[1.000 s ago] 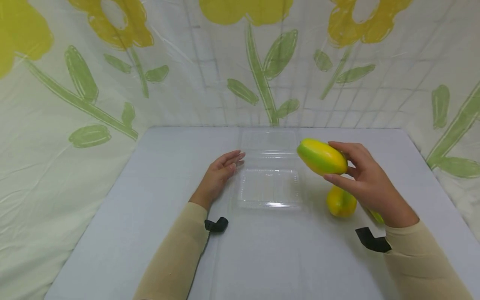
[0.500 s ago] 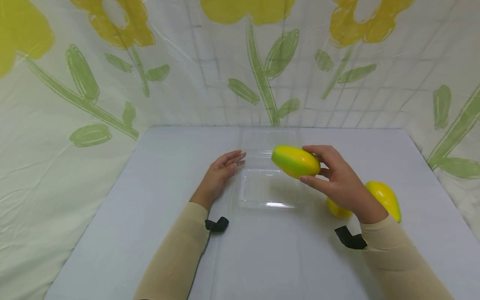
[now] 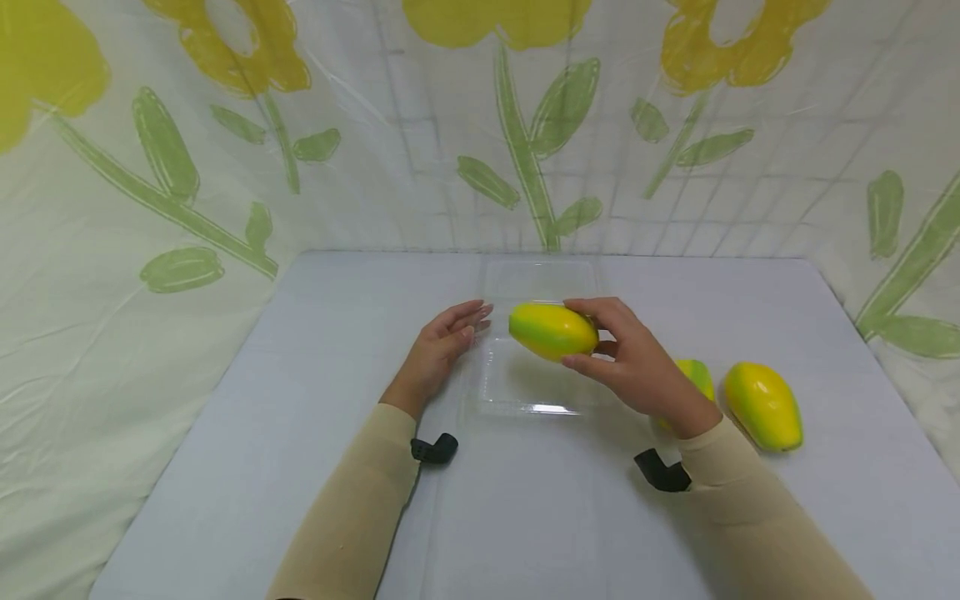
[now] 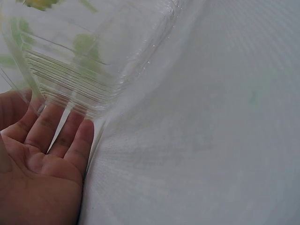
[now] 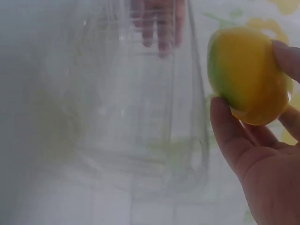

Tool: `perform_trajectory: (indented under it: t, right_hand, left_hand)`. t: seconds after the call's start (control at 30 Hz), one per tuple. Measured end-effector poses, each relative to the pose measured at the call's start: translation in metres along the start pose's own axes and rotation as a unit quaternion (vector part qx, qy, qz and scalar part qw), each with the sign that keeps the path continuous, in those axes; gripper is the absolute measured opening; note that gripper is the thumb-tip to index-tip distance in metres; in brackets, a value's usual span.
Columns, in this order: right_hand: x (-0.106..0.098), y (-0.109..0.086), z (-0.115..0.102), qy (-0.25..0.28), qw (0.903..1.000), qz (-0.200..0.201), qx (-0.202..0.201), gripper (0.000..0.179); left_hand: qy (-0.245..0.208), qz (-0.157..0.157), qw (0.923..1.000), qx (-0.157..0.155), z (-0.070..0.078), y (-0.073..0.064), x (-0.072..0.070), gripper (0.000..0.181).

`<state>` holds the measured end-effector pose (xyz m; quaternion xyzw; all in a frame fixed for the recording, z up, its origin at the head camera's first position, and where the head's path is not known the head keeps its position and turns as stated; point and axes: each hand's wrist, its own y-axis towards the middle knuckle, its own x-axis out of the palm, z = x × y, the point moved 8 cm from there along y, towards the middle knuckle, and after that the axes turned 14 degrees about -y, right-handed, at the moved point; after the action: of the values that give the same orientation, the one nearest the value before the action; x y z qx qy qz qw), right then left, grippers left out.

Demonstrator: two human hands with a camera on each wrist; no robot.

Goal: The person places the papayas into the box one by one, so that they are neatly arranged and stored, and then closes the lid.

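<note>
My right hand [image 3: 633,358] grips a glossy yellow-green oval fruit [image 3: 551,331], its thumb and fingertips round one end. The fruit is held lengthwise above a clear plastic clamshell box [image 3: 536,408], which lies opened flat with its lid [image 3: 540,271] towards the back. At the box's left side rests my left hand [image 3: 435,354], fingers loosely extended. The left wrist view has those fingertips right at the ribbed plastic wall [image 4: 75,86]. Two more such fruits lie on the table right of the box: one [image 3: 765,408] in full view, the other [image 3: 697,377] partly hidden by my right wrist.
The white-covered table [image 3: 300,517] reaches back to a hanging sheet [image 3: 360,200] printed with yellow flowers and green stems. Sheeting also hangs along both sides. A black mount [image 3: 435,450] sits at my left wrist, another [image 3: 663,472] at my right.
My right hand has carried the fruit leftwards and slightly towards me, from right of the box to above it. The fruits behind that arm show more now. My left hand stays in place.
</note>
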<state>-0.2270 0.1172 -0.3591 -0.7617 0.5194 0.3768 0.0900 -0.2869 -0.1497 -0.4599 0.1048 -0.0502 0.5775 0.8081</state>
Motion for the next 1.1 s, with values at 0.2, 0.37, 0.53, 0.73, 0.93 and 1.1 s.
perform_trajectory:
  t: [0.2, 0.37, 0.53, 0.73, 0.93, 1.1]
  right_hand:
    - [0.016, 0.011, 0.000, -0.009, 0.9999, -0.007, -0.008, 0.065]
    - [0.030, 0.018, 0.004, -0.009, 0.9996, -0.026, 0.009, 0.065]
    - [0.042, 0.024, 0.008, -0.012, 0.9984, -0.046, 0.032, 0.065]
    - [0.050, 0.030, 0.010, -0.037, 0.9965, -0.062, 0.043, 0.064]
    - [0.057, 0.037, 0.014, -0.061, 0.9936, -0.078, 0.054, 0.063]
    - [0.063, 0.041, 0.017, -0.071, 0.9917, -0.088, 0.060, 0.063]
  left_hand:
    - [-0.010, 0.000, 0.9999, 0.002, 0.000, 0.001, -0.001, 0.051]
    - [-0.004, 0.003, 1.0000, 0.002, 0.000, 0.001, -0.002, 0.053]
    - [0.007, 0.009, 0.9999, -0.002, 0.000, 0.001, -0.003, 0.053]
    - [0.012, 0.004, 0.9999, 0.001, 0.000, 0.000, -0.002, 0.052]
    - [-0.007, -0.002, 1.0000, 0.006, 0.001, 0.001, -0.001, 0.053]
    - [-0.025, -0.007, 0.9996, 0.004, 0.001, 0.001, 0.001, 0.053]
